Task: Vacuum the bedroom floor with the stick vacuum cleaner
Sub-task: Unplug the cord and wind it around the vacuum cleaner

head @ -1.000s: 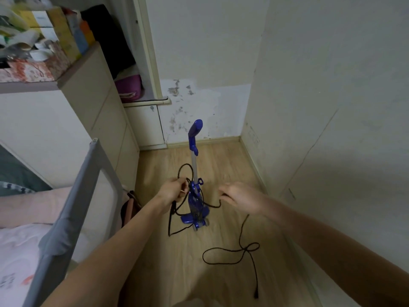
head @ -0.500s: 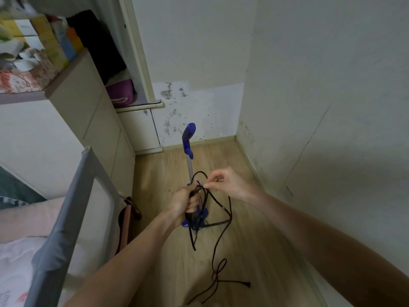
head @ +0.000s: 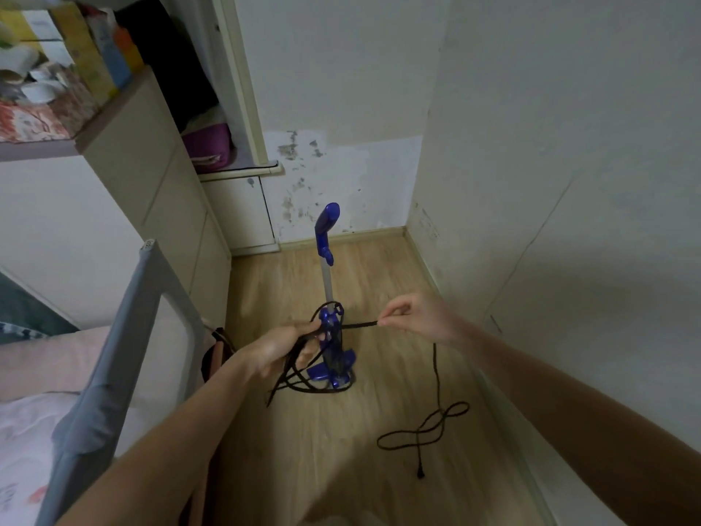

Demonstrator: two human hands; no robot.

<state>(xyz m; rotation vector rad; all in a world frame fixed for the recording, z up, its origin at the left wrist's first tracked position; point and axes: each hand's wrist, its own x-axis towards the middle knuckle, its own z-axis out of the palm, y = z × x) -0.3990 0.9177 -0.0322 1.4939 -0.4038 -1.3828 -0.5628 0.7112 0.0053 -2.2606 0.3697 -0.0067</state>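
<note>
The cleaning has not started yet. The blue stick vacuum cleaner stands upright by itself on the wooden floor, about in the middle of the narrow strip between the cupboard side and the right wall, not far from the back wall. No hand is on its handle.

Both hands are busy with the black cord instead. The left hand has its fingers curled around a bunch of cord loops, and those loops hang down in front of the vacuum's foot. The right hand pinches one bit of cord between thumb and fingertips and holds it out tight to the side. From there the cord drops to the floor and lies in a loose curl near the right wall, with the plug at its end lying flat on the wood (so it is not in any socket).

So the job is only at the getting-ready part. I think what is left is a lot: get the cord free, plug it in, take the handle, and then push the vacuum over the floor. The grey bed rail stands along the left edge of the floor, so that side will be a tight squeeze.
</note>
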